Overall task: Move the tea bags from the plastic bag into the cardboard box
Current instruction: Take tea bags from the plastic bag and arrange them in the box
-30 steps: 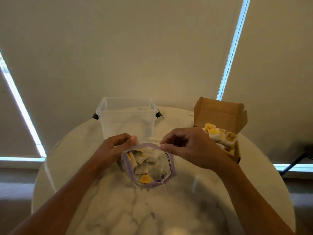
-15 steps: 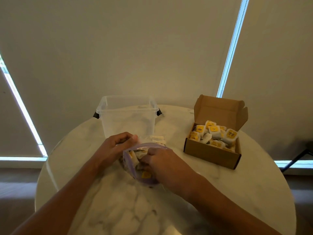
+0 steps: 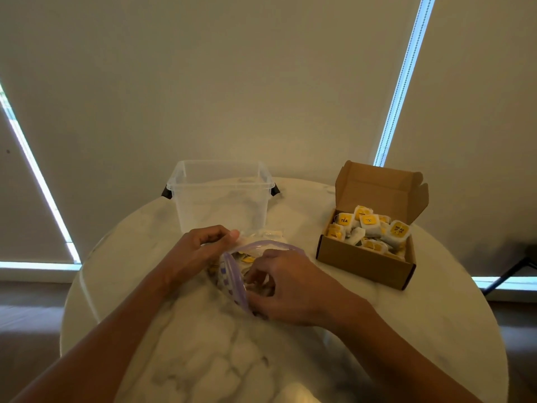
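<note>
left hand (image 3: 194, 251) pinches plastic bag (image 3: 232, 274) rim (right hand (image 3: 287, 289) fingers inside, grip unclear).

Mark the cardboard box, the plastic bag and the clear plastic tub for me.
cardboard box (image 3: 363, 264): head view, on its front wall.
plastic bag (image 3: 232, 270): head view, on the purple zip rim at its open mouth.
clear plastic tub (image 3: 222, 203): head view, on its near wall.
</note>
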Motion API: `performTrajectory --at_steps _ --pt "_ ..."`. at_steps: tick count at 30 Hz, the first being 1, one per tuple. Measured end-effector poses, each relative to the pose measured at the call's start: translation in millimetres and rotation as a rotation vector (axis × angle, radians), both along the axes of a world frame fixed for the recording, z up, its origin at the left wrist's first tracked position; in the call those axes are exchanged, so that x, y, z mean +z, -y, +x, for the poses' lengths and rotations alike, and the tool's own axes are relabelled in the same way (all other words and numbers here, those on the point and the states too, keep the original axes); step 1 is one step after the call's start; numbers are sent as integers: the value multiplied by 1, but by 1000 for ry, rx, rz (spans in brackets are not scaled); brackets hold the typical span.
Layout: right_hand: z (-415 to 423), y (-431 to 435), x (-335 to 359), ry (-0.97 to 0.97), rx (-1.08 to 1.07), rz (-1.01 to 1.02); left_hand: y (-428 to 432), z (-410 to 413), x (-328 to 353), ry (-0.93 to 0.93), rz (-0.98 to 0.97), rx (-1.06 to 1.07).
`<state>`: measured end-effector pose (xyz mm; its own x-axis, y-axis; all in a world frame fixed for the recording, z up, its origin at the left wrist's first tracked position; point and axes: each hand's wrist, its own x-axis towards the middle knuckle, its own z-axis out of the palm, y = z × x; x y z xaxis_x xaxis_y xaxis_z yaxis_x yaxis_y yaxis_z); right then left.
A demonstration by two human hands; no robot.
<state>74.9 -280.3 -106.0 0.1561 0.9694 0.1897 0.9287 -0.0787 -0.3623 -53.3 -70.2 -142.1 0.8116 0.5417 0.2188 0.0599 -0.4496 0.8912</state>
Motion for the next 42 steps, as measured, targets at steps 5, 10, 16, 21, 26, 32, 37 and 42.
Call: performTrajectory --at_steps 5,10,16,21,26,32,37,42 --pt "-4 -7 -6 32 9 -86 -1 0 -1 -14 25 12" --pt "6 -1 1 33 65 -19 -1 0 -1 -3 12 2" --pt "28 20 17 -445 -31 145 -4 -2 -4 9 28 -22" --pt "48 34 32 -691 -4 192 -2 -2 -2 28 22 -41" --pt "58 44 38 -821 25 271 -4 -2 -4 10 3 -47" --pt "83 53 37 -838 -173 570 -8 -1 -9 3 -31 -57" --pt "119 66 30 -611 -510 852 -10 -1 -11 14 -26 -66" --pt "137 68 18 -372 -621 830 -11 -1 -9 -1 -16 -69"
